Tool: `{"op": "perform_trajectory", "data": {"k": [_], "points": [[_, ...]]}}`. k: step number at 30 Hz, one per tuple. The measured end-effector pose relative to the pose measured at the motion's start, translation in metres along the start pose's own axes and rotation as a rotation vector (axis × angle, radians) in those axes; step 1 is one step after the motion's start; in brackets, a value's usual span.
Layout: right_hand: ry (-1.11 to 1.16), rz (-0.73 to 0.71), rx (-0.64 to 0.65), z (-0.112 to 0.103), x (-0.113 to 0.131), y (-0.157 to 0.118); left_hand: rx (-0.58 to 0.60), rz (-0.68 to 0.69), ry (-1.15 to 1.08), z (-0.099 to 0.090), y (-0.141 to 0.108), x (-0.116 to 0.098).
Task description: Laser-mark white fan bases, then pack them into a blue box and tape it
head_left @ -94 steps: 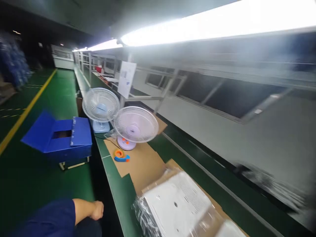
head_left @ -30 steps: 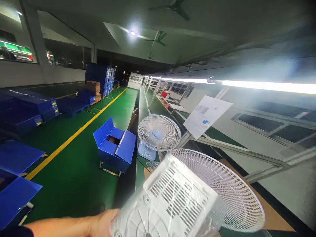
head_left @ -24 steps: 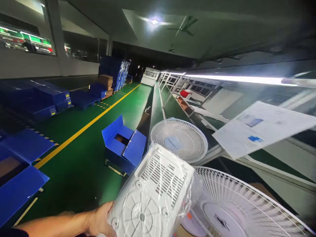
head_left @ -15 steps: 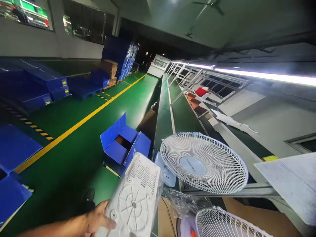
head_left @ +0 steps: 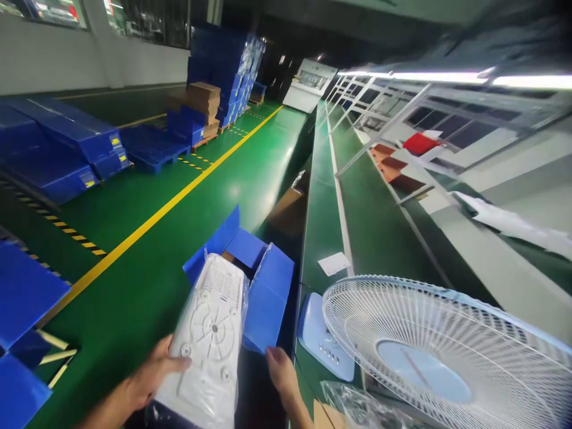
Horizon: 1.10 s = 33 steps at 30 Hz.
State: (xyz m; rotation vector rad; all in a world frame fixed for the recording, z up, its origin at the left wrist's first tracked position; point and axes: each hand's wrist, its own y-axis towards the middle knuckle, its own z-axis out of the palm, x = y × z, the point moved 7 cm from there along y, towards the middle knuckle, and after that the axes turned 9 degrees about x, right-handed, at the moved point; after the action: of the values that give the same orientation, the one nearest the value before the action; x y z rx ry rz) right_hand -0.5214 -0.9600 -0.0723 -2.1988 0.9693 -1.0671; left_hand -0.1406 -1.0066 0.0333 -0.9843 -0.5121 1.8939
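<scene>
Near the blue box (head_left: 270,292), the left hand (head_left: 154,366) pinches the bagged white base (head_left: 210,336) by its near left edge; its long axis runs away, leaning slightly right, vented end far. Right of it, the right hand (head_left: 285,375) is apart, finger spread unclear; farther right stands a fan (head_left: 422,366).

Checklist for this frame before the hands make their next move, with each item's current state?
1. Left hand grips the white plastic-wrapped unit: ok, thumb on its face.
2. Right hand also supports the unit: not ok, it is apart from it.
3. Near blue box has its flaps open: ok.
4. Inside of that box free of other items: cannot tell, the unit and flaps hide most of it.
5. Unit clear of the fan: ok, a gap shows.
</scene>
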Motion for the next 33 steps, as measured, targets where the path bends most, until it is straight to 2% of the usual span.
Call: {"op": "perform_trajectory", "data": {"k": [4,8,11,13,16,18,22,24,26,28,29,30,31,33], "points": [[-0.160,0.050,-0.015,0.006,0.046,0.093,-0.094,0.015,0.031,0.013,0.021,-0.021],[-0.216,0.130,-0.010,0.038,0.073,0.173,-0.203,0.003,0.051,0.026,0.041,-0.034],[-0.211,0.196,-0.002,0.062,0.078,0.213,-0.314,-0.019,0.150,0.036,0.059,-0.047],[-0.198,0.227,0.009,0.072,0.078,0.227,-0.332,-0.053,0.215,0.047,0.076,-0.057],[-0.176,0.242,0.026,0.071,0.072,0.230,-0.307,-0.121,0.240,0.062,0.103,-0.069],[-0.168,0.216,0.017,0.054,0.063,0.222,-0.303,-0.162,0.230,0.067,0.120,-0.074],[-0.062,-0.032,-0.039,-0.006,0.034,0.191,-0.318,-0.244,0.225,0.061,0.157,-0.079],[-0.003,-0.018,-0.082,-0.040,0.008,0.172,-0.310,-0.282,0.225,0.054,0.182,-0.079],[-0.018,0.114,-0.216,-0.073,-0.017,0.152,-0.287,-0.313,0.225,0.047,0.211,-0.077],[-0.120,0.153,-0.446,-0.100,-0.024,0.130,-0.255,-0.339,0.222,0.041,0.240,-0.074],[-0.196,0.108,-0.530,-0.107,-0.019,0.121,-0.242,-0.354,0.216,0.038,0.253,-0.073],[-0.285,0.029,-0.542,-0.106,-0.011,0.116,-0.231,-0.372,0.208,0.036,0.264,-0.072],[-0.373,-0.055,-0.480,-0.100,-0.002,0.116,-0.219,-0.391,0.197,0.034,0.274,-0.072],[-0.488,-0.175,-0.251,-0.078,0.011,0.120,-0.197,-0.438,0.180,0.029,0.288,-0.074]]}}
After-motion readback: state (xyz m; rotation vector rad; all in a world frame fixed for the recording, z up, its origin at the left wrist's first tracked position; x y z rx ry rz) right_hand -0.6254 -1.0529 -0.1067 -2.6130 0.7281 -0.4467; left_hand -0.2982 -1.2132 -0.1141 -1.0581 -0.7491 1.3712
